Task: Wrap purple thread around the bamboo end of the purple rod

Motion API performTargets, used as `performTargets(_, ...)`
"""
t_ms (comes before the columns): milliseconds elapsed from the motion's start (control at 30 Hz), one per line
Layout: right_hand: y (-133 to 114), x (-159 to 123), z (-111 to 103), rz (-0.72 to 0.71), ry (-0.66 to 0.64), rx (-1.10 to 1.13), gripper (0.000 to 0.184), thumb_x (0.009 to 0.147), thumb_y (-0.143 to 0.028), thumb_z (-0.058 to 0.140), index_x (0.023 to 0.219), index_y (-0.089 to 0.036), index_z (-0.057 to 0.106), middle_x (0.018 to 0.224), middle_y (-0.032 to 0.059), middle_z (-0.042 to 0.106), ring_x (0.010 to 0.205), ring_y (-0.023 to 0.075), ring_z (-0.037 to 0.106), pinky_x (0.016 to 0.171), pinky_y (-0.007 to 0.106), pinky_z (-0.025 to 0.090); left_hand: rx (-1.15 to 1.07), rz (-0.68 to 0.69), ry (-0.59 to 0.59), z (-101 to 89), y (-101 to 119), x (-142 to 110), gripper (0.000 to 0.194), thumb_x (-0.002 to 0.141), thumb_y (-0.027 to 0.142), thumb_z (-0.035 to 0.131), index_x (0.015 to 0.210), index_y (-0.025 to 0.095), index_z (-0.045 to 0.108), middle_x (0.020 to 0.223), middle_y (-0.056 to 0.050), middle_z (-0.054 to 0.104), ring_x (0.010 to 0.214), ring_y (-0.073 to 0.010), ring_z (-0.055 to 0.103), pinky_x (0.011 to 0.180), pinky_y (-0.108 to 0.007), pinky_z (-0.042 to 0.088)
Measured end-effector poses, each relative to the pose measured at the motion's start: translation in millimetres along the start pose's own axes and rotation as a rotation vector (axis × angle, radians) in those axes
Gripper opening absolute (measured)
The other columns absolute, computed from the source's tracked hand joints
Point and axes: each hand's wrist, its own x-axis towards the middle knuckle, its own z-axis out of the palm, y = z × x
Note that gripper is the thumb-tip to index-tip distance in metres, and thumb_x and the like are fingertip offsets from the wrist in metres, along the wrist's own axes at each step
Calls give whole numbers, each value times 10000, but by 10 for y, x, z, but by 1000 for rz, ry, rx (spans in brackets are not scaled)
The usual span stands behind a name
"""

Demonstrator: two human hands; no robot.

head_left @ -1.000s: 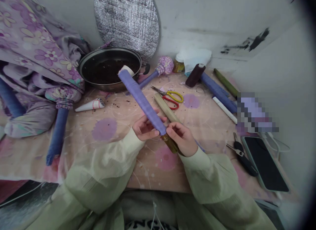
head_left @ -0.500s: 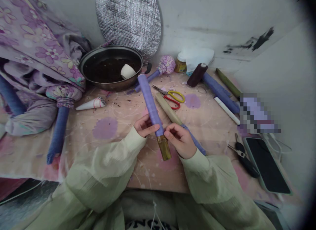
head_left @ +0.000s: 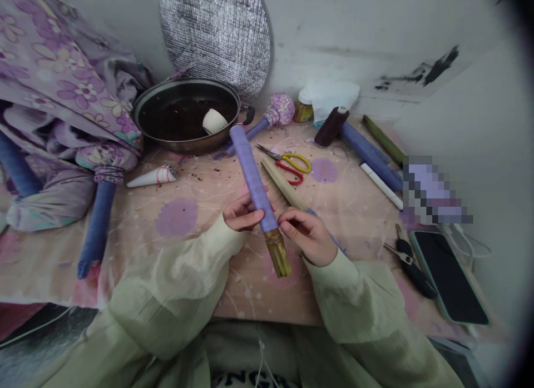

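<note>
gripping a purple rod (head_left: 252, 179) with left hand (head_left: 243, 214) and right hand (head_left: 309, 237), both curled closed just above its gold end (head_left: 277, 253).

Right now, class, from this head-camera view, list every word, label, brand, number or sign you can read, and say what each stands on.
Printed garment front: dark letters, cut off by the frame's bottom edge, too partial to quote.
Small jar's label: too small to read.
Pixelated patch: too blurred to read.
Nothing else shows readable text.
</note>
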Motion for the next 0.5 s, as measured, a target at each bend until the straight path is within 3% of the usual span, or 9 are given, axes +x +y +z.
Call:
performTargets(300, 26, 2, 22, 145, -20, 126, 339, 757, -512, 586, 664, -192, 524, 610, -17, 514, 554, 102, 472, 511, 237, 419, -13, 10, -51, 12, -1, -6, 534, 682, 245, 714, 1177, 219, 514, 922, -31, 668, 846, -163, 654, 799, -287, 498)
performTargets(500, 73, -11, 88, 258, -110, 356, 368, 728, -551, 594, 688, -209, 464, 642, -20, 530, 562, 113, 542, 574, 279, 481, -113, -9, -99, 10, 37, -6, 474, 715, 182, 669, 1134, 287, 477, 1002, -13, 667, 899, -170, 655, 688, -266, 523)
